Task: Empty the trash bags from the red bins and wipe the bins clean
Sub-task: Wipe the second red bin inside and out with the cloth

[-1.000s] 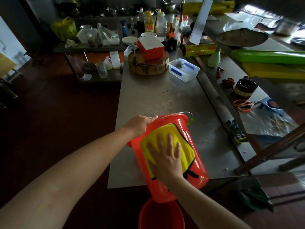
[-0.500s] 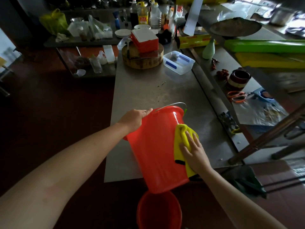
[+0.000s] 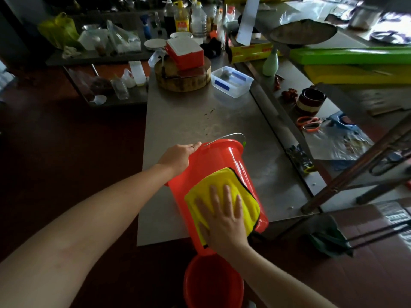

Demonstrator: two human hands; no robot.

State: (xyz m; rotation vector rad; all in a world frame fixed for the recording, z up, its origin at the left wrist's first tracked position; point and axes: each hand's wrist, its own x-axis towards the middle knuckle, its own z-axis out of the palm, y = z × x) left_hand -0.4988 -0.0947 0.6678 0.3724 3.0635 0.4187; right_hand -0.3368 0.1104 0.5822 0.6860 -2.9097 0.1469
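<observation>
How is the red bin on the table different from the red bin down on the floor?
The red bin on the table is tipped over on its side, while the red bin on the floor stands upright. The table bin is held at its rim by the left hand and wiped with a yellow cloth; the floor bin is untouched. Both are red plastic.

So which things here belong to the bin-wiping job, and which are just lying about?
Job: red bin, tilted on the table edge; yellow cloth pressed on its side; second red bin below; left hand; right hand.

Lying about: chopping block, clear tub, scissors, bottles.
</observation>
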